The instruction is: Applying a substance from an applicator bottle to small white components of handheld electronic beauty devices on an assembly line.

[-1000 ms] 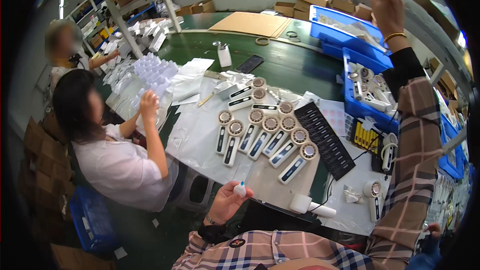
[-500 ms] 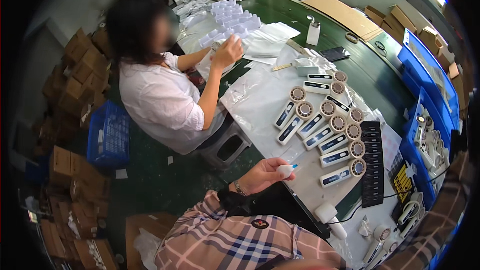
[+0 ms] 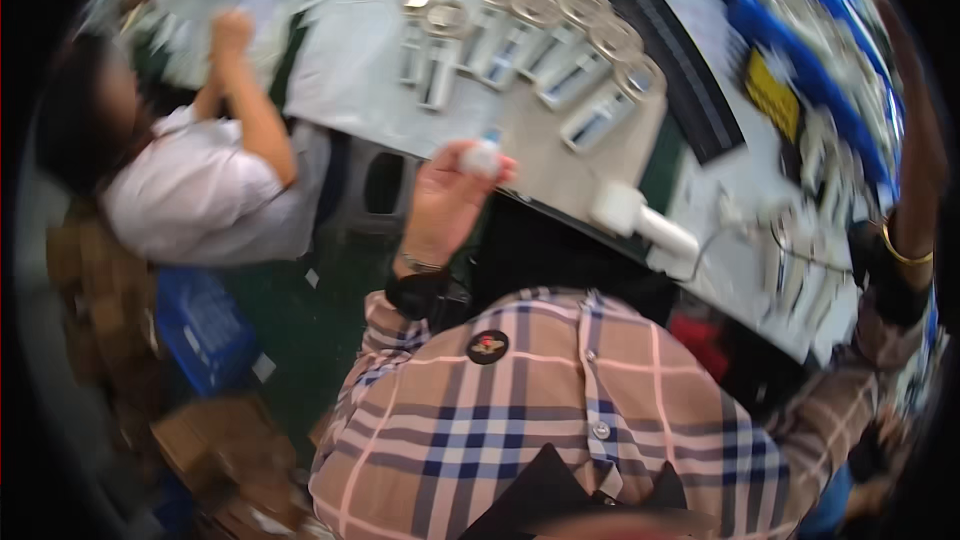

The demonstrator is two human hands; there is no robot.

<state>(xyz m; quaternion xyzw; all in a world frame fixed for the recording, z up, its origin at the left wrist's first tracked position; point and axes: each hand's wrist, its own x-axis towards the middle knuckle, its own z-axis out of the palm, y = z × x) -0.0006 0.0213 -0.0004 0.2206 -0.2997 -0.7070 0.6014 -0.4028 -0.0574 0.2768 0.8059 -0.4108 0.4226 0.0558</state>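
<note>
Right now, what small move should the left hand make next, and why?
I'd probably ease the left hand forward over the table: its grip holds a small, blue-tipped white bottle, which in this view overlaps the table's near edge, while the handheld fans lie farther in.

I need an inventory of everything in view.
Rounded blue-tipped piece: one, white, in left hand
Round-headed handheld devices: at least seven, white, table centre
Long strip: one, black, beside these
Similar devices: several, white, right
Hammer-shaped device: one, white, table's near edge
Plastic bin: at least one, blue, upper right
Flat piece: one, yellow, beside bin
Plastic crate: one, blue, floor left
Cardboard boxes: several, brown, lower left
Co-workers: two, one white-clad, left
Left hand: one, centre
Right hand: one, blurred, right
</note>
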